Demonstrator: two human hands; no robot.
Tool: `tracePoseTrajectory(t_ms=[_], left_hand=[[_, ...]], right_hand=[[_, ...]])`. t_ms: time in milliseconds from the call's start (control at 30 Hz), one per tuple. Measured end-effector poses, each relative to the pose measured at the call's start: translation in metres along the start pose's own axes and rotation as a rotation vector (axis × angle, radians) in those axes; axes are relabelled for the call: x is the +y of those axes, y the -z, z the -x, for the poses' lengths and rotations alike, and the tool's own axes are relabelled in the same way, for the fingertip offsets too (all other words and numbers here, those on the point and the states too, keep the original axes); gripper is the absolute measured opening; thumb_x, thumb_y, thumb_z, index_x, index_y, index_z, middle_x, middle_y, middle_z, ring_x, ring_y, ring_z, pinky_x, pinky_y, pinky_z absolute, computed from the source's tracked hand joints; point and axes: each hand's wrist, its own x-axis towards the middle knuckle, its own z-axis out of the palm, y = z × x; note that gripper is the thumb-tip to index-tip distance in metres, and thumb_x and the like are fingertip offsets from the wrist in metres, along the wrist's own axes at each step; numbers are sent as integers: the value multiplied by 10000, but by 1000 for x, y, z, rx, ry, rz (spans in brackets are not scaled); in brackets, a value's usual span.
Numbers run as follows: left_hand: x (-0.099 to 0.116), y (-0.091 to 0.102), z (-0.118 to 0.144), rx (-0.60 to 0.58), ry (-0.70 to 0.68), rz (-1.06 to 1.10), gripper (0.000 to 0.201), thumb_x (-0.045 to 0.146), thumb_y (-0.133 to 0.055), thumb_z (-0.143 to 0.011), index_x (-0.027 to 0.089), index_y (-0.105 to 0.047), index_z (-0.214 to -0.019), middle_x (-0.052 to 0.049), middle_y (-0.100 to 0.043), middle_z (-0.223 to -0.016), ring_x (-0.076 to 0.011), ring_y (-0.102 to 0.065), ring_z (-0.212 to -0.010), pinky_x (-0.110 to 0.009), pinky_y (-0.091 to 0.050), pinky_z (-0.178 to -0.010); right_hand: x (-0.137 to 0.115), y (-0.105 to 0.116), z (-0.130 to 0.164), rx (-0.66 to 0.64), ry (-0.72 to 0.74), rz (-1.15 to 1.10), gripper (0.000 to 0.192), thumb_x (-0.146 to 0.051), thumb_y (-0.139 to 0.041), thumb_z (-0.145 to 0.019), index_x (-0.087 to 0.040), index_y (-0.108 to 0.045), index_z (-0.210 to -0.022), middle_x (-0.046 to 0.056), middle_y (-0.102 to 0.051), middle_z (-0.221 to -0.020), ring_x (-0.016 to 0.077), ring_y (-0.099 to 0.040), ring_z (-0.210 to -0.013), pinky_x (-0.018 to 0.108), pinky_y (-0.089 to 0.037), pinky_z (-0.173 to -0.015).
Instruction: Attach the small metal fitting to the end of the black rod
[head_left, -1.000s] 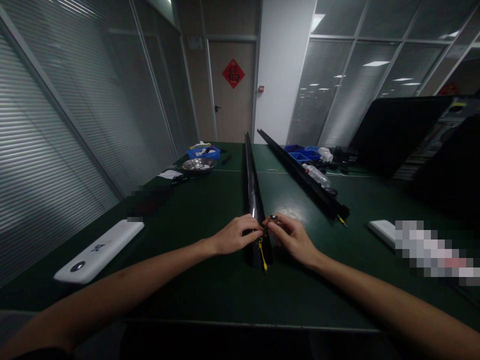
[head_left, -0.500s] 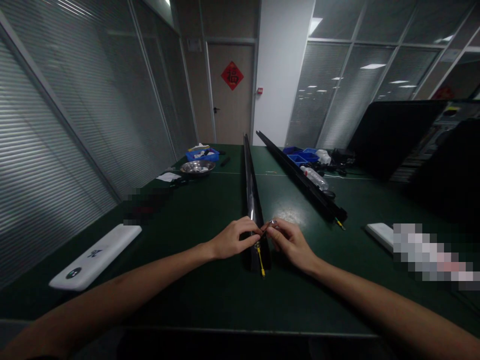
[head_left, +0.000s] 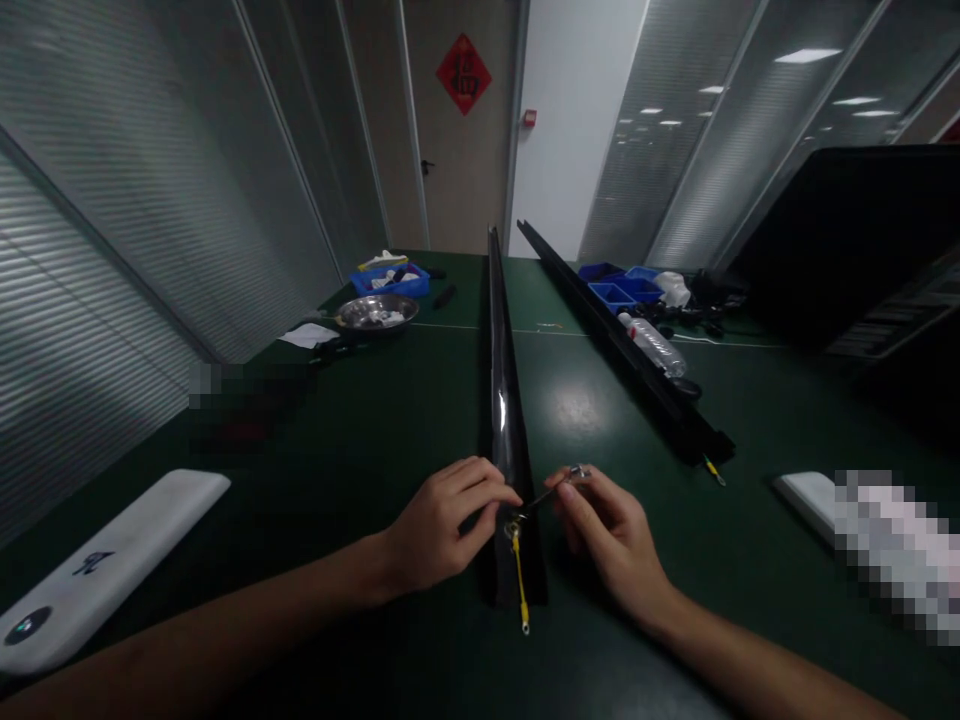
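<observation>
Two bare hands met at the near end of a long black rail point(head_left: 504, 400) that lay lengthwise down the middle of the dark green table point(head_left: 390, 420). The left hand point(head_left: 439, 520) was curled against the rail's left side, thumb and fingertips pressing at the spot where a small ring terminal sat on the rail. The right hand point(head_left: 611, 525) was pinched shut on a small metal tool point(head_left: 559, 483), thin and angled, whose tip reached down to that same fixing point; whether it was a hex key or a little wrench was too small to tell. From the terminal a yellow wire point(head_left: 518, 578) ran along the rail's end and hung just past it toward the table's near edge.

As a judgement, the fastening of the wire's terminal to the rail looked to be under way and not finished: the terminal was already seated on the rail, yet the tool was engaged and both hands were on the joint.

A second black rail point(head_left: 622, 345) lay to the right, well apart, with its own short wire showing at its near end. Beside it lay a clear plastic bottle point(head_left: 651, 343), with blue parts bins point(head_left: 619, 290) beyond. A metal bowl point(head_left: 367, 313) stood far left, and a white flat device point(head_left: 105, 570) lay near the left edge.
</observation>
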Motion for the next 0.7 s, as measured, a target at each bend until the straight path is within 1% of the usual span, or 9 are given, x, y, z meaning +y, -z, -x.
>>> tracePoseTrajectory(t_ms=[100, 233, 367, 467, 600, 700], left_hand=[[-1, 0, 2, -60, 29, -7, 245, 109, -443, -998, 163, -645, -1125, -76, -687, -1034, -182, -649, -934, -322, -531, -824], [-2, 1, 3, -150, 56, -18, 290, 99, -434, -987, 178, -583, -1222, -56, -709, -1112, -167, -695, -932, -281, -538, -769], [-3, 3, 1, -270, 82, 22, 350, 125, -438, -992, 202, -523, -1323, -45, -692, -1219, -173, -702, -1011, -270, -541, -785], [-4, 6, -3, -360, 132, 82, 370, 159, -434, -1012, 228, -492, -1371, -28, -686, -1222, -165, -705, -994, -268, -529, -772], [-5, 10, -7, -385, 204, 146, 356, 174, -414, -1035, 246, -493, -1374, -16, -702, -1148, -154, -709, -969, -257, -516, -769], [-6, 11, -8, -395, 199, 172, 350, 173, -417, -1031, 241, -497, -1365, -24, -705, -1149, -157, -709, -958, -256, -520, -766]], right_hand=[[1, 2, 2, 3, -39, 19, 185, -390, -591, -1029, -236, -691, -1051, -9, -585, -813, 104, -523, -559, 219, -418, -483], [0, 4, 3, -8, -72, 37, 154, -354, -587, -1035, -245, -691, -1067, -9, -594, -825, 97, -528, -555, 213, -416, -481], [-1, 4, 2, -6, -86, 66, 135, -321, -582, -1039, -251, -693, -1071, -8, -600, -818, 98, -529, -566, 211, -416, -488], [0, 4, 2, -9, -67, 81, 114, -286, -589, -1032, -257, -695, -1057, -11, -603, -805, 96, -529, -549, 215, -418, -486], [0, 5, 4, -20, -33, 120, 115, -233, -595, -1018, -275, -692, -1064, -18, -616, -795, 89, -529, -512, 214, -415, -467], [-2, 5, 5, -31, -23, 142, 135, -206, -598, -1008, -285, -687, -1072, -14, -641, -819, 88, -542, -499, 216, -427, -461]])
